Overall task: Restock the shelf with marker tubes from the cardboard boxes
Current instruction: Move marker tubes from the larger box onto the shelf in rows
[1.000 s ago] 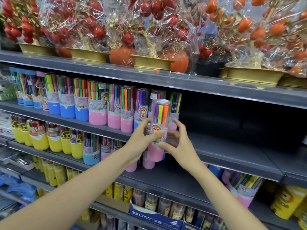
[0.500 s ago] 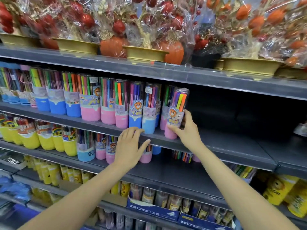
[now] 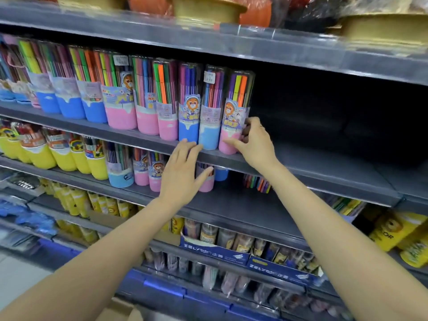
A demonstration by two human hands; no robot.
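the marker tube [image 3: 234, 117] with the pink base stands upright on the grey shelf [image 3: 324, 169], at the right end of the row of tubes [image 3: 143, 96], touching a blue-based tube [image 3: 209, 112] on its left. the right hand [image 3: 253, 141] grips the pink-based tube low down, thumb across the front, fingers curled round its right side. the left hand [image 3: 183, 173] is spread flat with straight fingers, holding nothing, fingertips at the shelf's front edge just below the blue-based tubes.
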